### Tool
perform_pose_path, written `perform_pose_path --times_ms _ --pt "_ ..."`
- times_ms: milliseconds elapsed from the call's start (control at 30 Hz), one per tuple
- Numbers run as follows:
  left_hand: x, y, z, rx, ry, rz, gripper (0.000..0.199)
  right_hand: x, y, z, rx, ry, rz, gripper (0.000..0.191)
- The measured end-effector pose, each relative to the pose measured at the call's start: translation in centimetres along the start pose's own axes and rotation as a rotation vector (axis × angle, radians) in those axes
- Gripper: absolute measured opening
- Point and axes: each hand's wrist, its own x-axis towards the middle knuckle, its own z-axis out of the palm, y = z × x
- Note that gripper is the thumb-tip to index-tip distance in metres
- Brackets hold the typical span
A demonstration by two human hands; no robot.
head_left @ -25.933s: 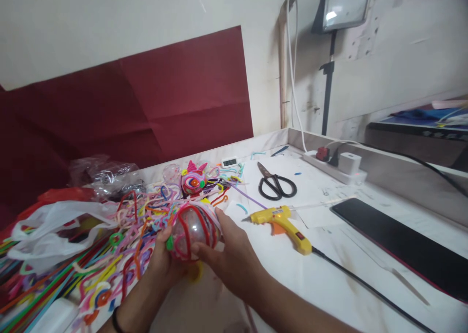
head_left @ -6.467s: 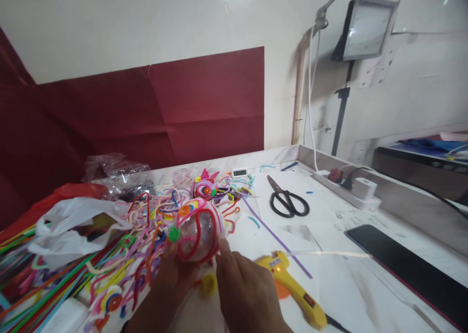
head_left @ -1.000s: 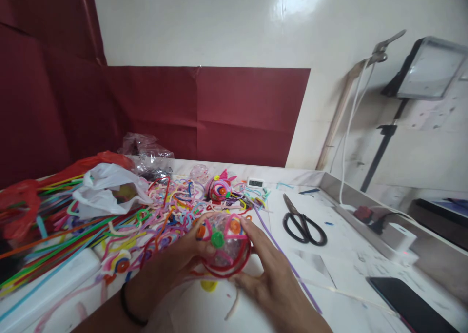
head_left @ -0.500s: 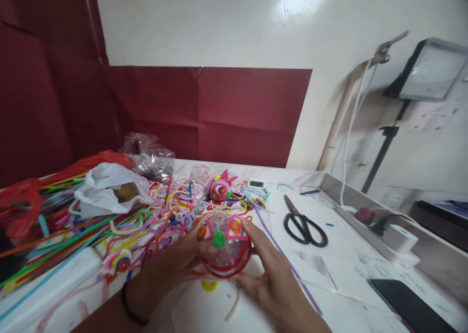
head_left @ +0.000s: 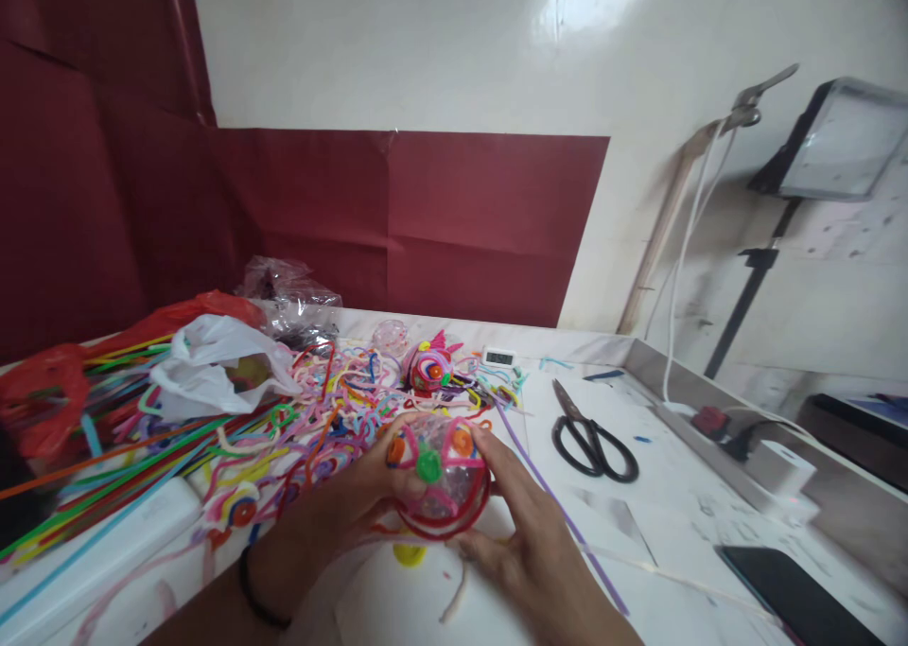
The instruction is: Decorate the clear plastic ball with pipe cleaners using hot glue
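Observation:
A round clear ball [head_left: 444, 495] with pink strips, orange discs, a green centre piece and a red rim is held between both hands above the table. My left hand [head_left: 373, 490] grips its left side, the thumb near the green piece. Around the right side curve the fingers of my right hand [head_left: 515, 523], with the thumb low by the red rim. Below the ball lie a yellow disc [head_left: 410, 555] and a short pale strip [head_left: 454, 597]. Behind it sits a colourful decorated ball [head_left: 429, 370] with pink points on top.
Tangled coloured strips [head_left: 355, 391] and a white plastic bag [head_left: 219, 357] lie at the left. Black-handled scissors [head_left: 594, 438], a long purple strip [head_left: 550, 499], a small digital display [head_left: 499, 357], a phone [head_left: 794, 589] and a power strip [head_left: 762, 485] are to the right.
The whole view has shifted slightly, so things appear a little further right. Both hands keep the same hold on the ball.

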Motion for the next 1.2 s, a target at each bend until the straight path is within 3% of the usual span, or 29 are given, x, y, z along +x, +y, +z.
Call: perform_pose_path --times_ms 233,467,633,800,1000,1200 --pt "0.0 -0.3 -0.3 0.019 0.088 0.003 0.074 0.0 -0.4 0.1 -0.021 0.017 -0.02 0.079" --pt "-0.1 0.3 0.0 0.049 0.047 0.009 0.082 0.1 -0.6 -0.1 -0.065 0.021 -0.061 0.078" --pt "-0.2 0.0 -0.5 0.043 0.099 0.016 0.089 -0.1 -0.5 0.2 -0.056 0.033 -0.064 0.077" --pt "-0.2 -0.4 -1.4 0.034 0.069 0.032 0.094 -0.1 -0.5 0.2 -0.082 0.043 -0.062 0.078" --pt "-0.3 -0.1 -1.1 0.036 0.088 0.002 0.101 -0.1 -0.7 0.1 -0.105 0.05 -0.078 0.075" --pt "0.2 -0.1 -1.9 0.152 0.08 0.006 0.105 -0.1 -0.6 0.1 -0.109 0.055 -0.106 0.079"
